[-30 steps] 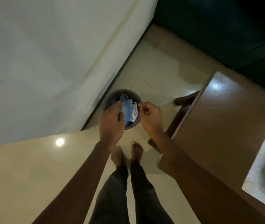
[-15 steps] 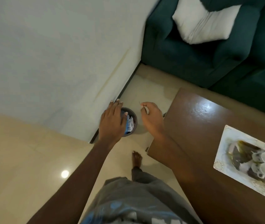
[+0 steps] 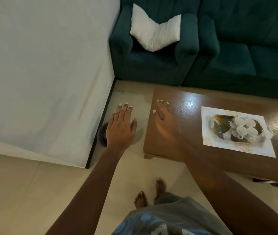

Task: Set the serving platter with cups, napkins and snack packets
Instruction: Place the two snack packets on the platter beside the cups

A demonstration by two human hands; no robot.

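We see the left hand (image 3: 120,126) and right hand (image 3: 167,123) lifted off the bin (image 3: 101,134) they were reaching into a second ago. The scrap the right hand pinched is gone. Both grips are slack now, fingers straight, nothing held. The platter (image 3: 208,143) sits on the counter (image 3: 194,116), well right of the hands, with cups (image 3: 241,128) clustered on it and dark items too blurry to name. We judge the rubbish dropped and the hands free for the platter.

White wall (image 3: 41,73) is filling 10 o'clock, beige floor (image 3: 16,192) at 7. Teal armchair (image 3: 151,68) is holding white cushion (image 3: 155,31) at 12, sofa (image 3: 253,56) at 2. Glossy table (image 3: 173,97) is reflecting light at 3.
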